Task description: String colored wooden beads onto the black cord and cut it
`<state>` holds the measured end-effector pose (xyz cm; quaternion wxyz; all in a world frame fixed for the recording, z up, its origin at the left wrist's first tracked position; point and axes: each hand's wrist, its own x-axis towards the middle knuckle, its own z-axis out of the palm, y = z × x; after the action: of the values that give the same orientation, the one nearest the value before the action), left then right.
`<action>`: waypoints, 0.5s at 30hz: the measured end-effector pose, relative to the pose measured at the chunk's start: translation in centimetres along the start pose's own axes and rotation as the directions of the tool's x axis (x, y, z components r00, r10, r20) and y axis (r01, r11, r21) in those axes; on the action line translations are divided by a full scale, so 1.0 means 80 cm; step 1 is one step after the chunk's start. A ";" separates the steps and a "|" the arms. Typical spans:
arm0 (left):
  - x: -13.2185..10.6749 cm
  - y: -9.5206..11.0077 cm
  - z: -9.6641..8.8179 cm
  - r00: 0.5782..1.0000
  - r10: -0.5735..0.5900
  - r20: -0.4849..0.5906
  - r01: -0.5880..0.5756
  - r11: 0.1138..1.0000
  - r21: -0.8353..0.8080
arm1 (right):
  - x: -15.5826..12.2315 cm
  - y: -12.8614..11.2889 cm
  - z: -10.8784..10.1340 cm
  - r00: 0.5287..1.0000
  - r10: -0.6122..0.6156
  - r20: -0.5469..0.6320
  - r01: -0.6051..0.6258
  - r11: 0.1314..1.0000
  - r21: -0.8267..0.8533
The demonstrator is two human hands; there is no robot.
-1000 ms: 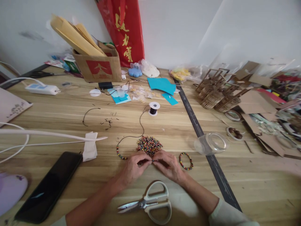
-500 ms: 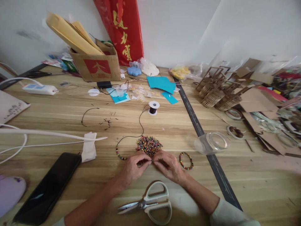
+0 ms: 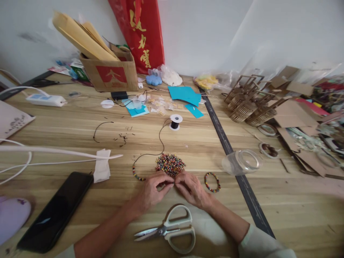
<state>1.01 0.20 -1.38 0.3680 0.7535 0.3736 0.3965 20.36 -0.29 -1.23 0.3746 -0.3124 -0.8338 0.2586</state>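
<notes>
My left hand (image 3: 153, 191) and my right hand (image 3: 191, 189) meet fingertip to fingertip on the wooden table (image 3: 188, 143), just below a heap of coloured beads (image 3: 170, 164). Both are pinched closed. The left pinches the end of a black thread (image 3: 160, 139) that carries a short row of strung beads (image 3: 136, 175) and runs up to a white spool (image 3: 175, 122). What the right fingers pinch is too small to name. A finished bead bracelet (image 3: 212, 182) lies right of my right hand. White-handled scissors (image 3: 172, 229) lie below my wrists.
A black phone (image 3: 56, 211) lies at lower left beside white cables (image 3: 53, 154). A clear plastic jar (image 3: 242, 163) lies on its side at right. A cardboard box (image 3: 111, 73), blue paper (image 3: 185, 95) and wooden laser-cut pieces (image 3: 249, 104) sit farther back.
Only the camera shifts slightly; both hands stay pinched together at the same spot below the bead heap.
</notes>
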 end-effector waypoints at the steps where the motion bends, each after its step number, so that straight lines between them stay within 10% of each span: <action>1: 0.000 0.000 0.000 1.000 0.005 -0.001 -0.005 1.000 0.005 | 0.000 0.000 0.000 1.000 0.001 -0.007 -0.001 1.000 -0.004; 15: 0.003 0.001 -0.001 0.999 0.023 0.023 -0.023 1.000 -0.003 | 0.003 -0.007 -0.003 0.999 0.018 -0.040 -0.018 1.000 -0.001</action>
<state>1.09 0.36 -1.18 0.3687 0.7617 0.3603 0.3925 20.29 -0.45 -0.61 0.3885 -0.3253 -0.8234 0.2554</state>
